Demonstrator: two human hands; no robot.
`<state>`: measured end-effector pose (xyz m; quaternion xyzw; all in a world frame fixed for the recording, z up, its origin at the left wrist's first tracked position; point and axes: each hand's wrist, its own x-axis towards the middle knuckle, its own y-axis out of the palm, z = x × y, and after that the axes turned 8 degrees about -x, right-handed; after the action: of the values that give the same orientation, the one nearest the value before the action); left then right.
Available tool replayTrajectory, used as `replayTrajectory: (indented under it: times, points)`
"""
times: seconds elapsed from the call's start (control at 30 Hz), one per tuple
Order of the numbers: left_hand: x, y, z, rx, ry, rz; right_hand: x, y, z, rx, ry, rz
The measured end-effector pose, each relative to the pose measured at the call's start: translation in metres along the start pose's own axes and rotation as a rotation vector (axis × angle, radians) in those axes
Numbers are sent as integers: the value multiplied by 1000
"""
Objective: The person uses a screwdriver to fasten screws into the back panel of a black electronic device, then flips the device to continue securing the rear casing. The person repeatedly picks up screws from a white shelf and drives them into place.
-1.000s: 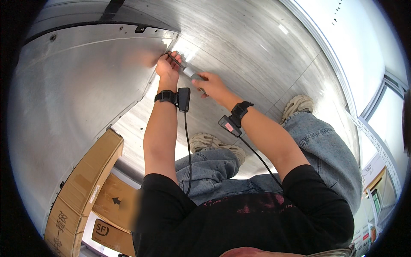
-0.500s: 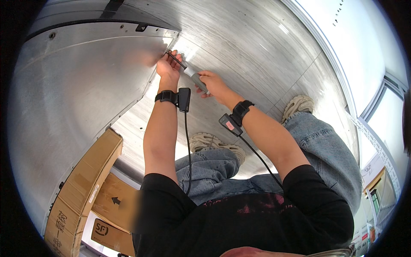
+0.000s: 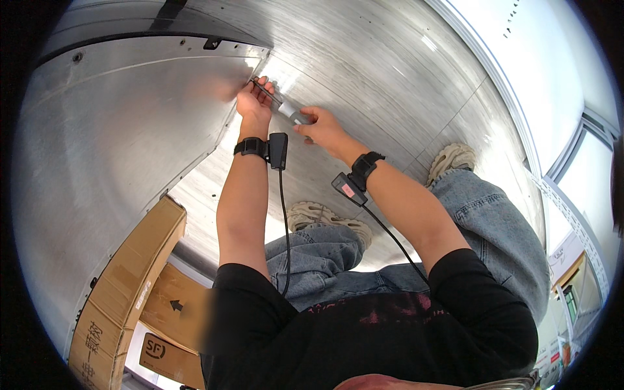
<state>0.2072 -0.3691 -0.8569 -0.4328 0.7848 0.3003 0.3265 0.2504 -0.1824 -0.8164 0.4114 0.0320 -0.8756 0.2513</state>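
The right hand is gripping a slim grey-handled screwdriver while the left hand is pinching its tip at the brushed metal panel's edge, best kept square and pressed firmly.

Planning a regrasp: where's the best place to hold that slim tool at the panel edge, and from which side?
Probably the thicker grey handle end of the slim tool, approached from the person's right, as the right hand does. The thin tip lies against the metal panel under the left hand fingers, leaving little room there.
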Motion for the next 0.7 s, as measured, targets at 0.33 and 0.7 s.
replayTrajectory:
  times: [0.33, 0.7]
  points:
    - [1, 2, 1, -9, 10, -19, 4, -1, -6, -44, -58, -21]
    - [-3, -2, 1, -28, -25, 20, 2, -3, -6, 150, 4, 53]
